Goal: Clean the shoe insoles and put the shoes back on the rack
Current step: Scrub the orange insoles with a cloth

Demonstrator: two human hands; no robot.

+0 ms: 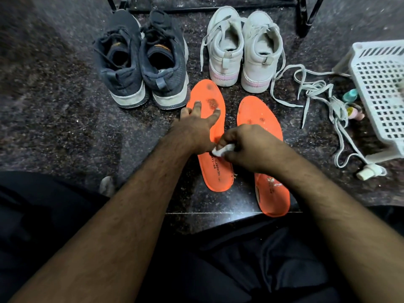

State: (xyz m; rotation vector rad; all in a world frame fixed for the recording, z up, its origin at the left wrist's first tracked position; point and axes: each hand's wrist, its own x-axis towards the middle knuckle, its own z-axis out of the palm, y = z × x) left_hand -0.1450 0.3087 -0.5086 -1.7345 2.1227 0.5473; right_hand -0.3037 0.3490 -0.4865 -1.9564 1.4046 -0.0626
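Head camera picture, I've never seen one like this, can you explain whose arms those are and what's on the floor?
The camera sits on a person's head, looking down, so the arms are the wearer's own hands at work. The left hand presses the left orange insole flat on the dark floor. The right hand pinches a small white wipe against it. A second orange insole lies beside it. Beyond stand dark sneakers and white sneakers, with loose laces and a white basket at right.

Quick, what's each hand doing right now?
Left hand: open, fingers pressing flat on the left insole.
Right hand: holding a small white wipe against that insole.
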